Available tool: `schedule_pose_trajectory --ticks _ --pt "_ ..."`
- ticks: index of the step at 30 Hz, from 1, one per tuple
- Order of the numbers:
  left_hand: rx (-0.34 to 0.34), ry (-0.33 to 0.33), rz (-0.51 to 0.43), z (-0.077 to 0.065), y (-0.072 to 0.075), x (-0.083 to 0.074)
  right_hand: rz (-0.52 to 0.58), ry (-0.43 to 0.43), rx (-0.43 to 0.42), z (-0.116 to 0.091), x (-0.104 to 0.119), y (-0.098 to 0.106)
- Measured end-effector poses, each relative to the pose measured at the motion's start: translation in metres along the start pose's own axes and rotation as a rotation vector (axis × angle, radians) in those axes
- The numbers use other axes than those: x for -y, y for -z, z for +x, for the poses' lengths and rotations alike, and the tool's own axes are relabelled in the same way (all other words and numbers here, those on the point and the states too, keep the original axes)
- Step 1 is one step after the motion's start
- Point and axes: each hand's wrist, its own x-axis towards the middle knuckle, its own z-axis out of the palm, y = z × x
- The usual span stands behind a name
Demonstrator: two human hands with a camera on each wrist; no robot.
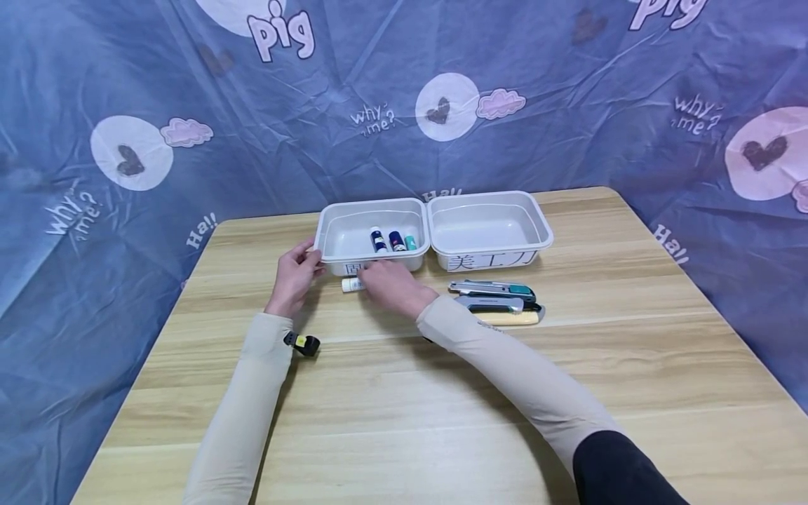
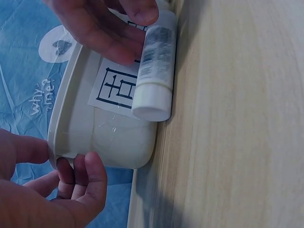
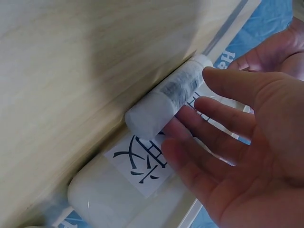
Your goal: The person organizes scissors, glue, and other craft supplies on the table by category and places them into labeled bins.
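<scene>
Just in front of the tub (image 1: 404, 266), the white stick (image 2: 154, 66) lies on its side on the counter (image 1: 353, 421), along the tub's front wall, with the person's right hand (image 1: 393, 284) at it: the fingers are bent and spaced apart, some tucked in on the tub side, though I can't tell whether they have a firm hold. At the tub's left end the left hand (image 1: 295, 277) pinches the rim between thumb and curled fingers. I'd judge the stick light, stiff and apt to roll, slightly slippery, best taken across its middle.
</scene>
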Motion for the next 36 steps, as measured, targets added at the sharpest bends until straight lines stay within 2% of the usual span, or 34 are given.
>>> schedule_pose_trajectory --ticks 6,13,28,36 --pt "-0.003 0.012 0.000 0.001 -0.001 0.000 -0.023 0.005 0.019 0.001 0.002 -0.003" --pt "-0.007 0.020 -0.010 0.000 -0.001 0.001 -0.002 -0.003 0.049 0.000 0.003 -0.008" --pt "-0.005 0.017 -0.005 0.001 -0.001 0.001 0.013 0.043 0.026 -0.010 -0.002 -0.009" --pt "-0.003 0.017 0.003 0.001 -0.001 0.000 0.089 0.032 -0.003 -0.015 -0.005 0.000"
